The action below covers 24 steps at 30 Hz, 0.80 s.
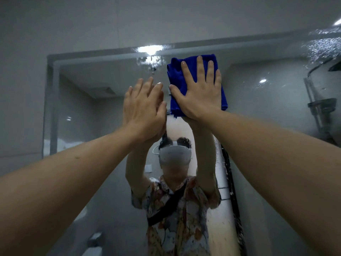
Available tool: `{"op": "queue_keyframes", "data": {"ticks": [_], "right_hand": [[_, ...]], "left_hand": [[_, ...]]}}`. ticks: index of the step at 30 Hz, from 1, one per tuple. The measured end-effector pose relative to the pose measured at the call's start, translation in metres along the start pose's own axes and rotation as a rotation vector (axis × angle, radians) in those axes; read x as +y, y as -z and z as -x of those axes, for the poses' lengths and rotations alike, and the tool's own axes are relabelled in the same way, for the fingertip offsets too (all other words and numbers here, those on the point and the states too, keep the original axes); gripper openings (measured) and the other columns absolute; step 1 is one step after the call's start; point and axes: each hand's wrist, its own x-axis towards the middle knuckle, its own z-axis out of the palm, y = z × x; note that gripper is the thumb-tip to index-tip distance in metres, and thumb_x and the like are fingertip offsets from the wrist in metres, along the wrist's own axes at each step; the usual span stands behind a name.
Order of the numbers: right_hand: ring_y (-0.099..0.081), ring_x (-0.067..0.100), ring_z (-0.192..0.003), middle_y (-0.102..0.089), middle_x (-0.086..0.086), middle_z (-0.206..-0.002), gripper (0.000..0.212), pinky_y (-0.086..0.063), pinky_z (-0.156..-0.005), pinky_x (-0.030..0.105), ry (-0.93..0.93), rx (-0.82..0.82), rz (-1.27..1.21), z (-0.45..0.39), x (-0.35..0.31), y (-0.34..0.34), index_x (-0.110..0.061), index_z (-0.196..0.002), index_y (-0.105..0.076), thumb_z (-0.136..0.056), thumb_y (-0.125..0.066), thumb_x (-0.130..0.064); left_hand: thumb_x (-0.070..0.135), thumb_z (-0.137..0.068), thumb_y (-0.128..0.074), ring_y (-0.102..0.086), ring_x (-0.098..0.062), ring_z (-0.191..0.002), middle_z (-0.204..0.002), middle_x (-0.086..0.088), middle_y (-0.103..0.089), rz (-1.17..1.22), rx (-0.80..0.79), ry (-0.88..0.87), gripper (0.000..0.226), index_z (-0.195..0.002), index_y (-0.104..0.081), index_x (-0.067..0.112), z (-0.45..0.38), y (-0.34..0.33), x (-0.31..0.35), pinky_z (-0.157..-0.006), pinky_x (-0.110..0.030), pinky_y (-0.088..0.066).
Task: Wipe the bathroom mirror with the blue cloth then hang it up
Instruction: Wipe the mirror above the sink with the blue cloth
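The bathroom mirror [79, 111] fills most of the view, its top edge running just above my hands. A folded blue cloth [177, 74] lies flat against the glass near the mirror's top centre. My right hand [199, 93] presses on the cloth with fingers spread. My left hand [144, 108] is raised just left of the cloth, fingers straight and together, palm toward the glass, holding nothing. Water drops and smears show on the glass above my left hand and at the upper right.
The mirror reflects a person with both arms raised, a shower rail with a shelf [321, 106] at the right, and a ceiling light [149, 49]. Grey tiled wall [22, 89] borders the mirror at left and above.
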Motion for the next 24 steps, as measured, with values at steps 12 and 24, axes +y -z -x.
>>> {"op": "queue_keyframes", "data": {"ticks": [12,24], "right_hand": [[0.011,0.037,-0.157,0.011,0.011,-0.172,0.082,0.003,-0.126,0.056,-0.02,-0.02,0.014,0.058,0.005,-0.009,-0.033,-0.164,0.004,-0.097,-0.015,-0.075],[0.009,0.04,-0.157,0.009,0.013,-0.172,0.085,0.0,-0.126,0.058,-0.033,-0.055,0.042,0.112,0.004,-0.014,-0.031,-0.164,0.002,-0.095,-0.017,-0.078]], "left_hand": [[0.044,-0.099,-0.037,-0.016,-0.028,-0.154,-0.165,-0.006,-0.026,0.001,-0.04,0.026,0.06,-0.155,-0.034,0.021,0.033,-0.007,0.01,-0.125,-0.051,-0.011],[0.045,-0.095,-0.035,-0.014,-0.028,-0.155,-0.166,-0.006,-0.025,0.011,-0.1,0.067,0.063,-0.153,-0.036,0.02,0.071,-0.002,0.015,-0.125,-0.052,-0.009]]}}
